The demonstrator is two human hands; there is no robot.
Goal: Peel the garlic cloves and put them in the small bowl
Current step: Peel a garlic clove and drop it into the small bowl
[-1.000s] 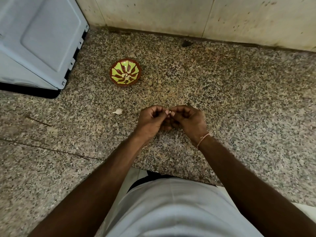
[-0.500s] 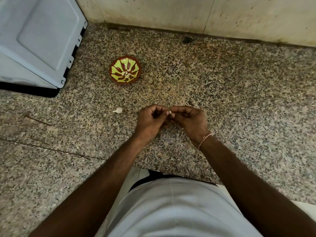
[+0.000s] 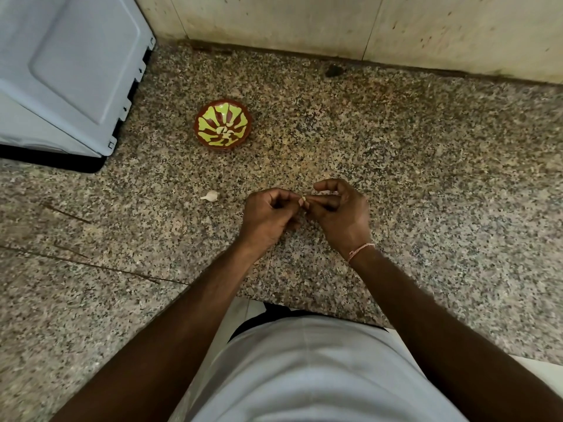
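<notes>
Above the speckled granite counter [image 3: 426, 184], my left hand [image 3: 268, 217] and my right hand [image 3: 341, 214] meet fingertip to fingertip. Between them they pinch a small pale garlic clove [image 3: 304, 200], mostly hidden by the fingers. A small red-brown bowl [image 3: 223, 124] with a yellow-green flower pattern stands farther back on the left, with a few white cloves in its middle. One unpeeled garlic clove [image 3: 210, 195] lies on the counter to the left of my left hand.
A pale blue appliance [image 3: 67, 71] fills the back left corner. A tiled wall [image 3: 365, 28] runs along the back. A dark spot [image 3: 333, 70] sits near the wall. The counter's front edge runs just before my body.
Both hands stay together on the clove. My right index finger has lifted and the fingers have shifted slightly around it. The bowl and loose clove have not moved.
</notes>
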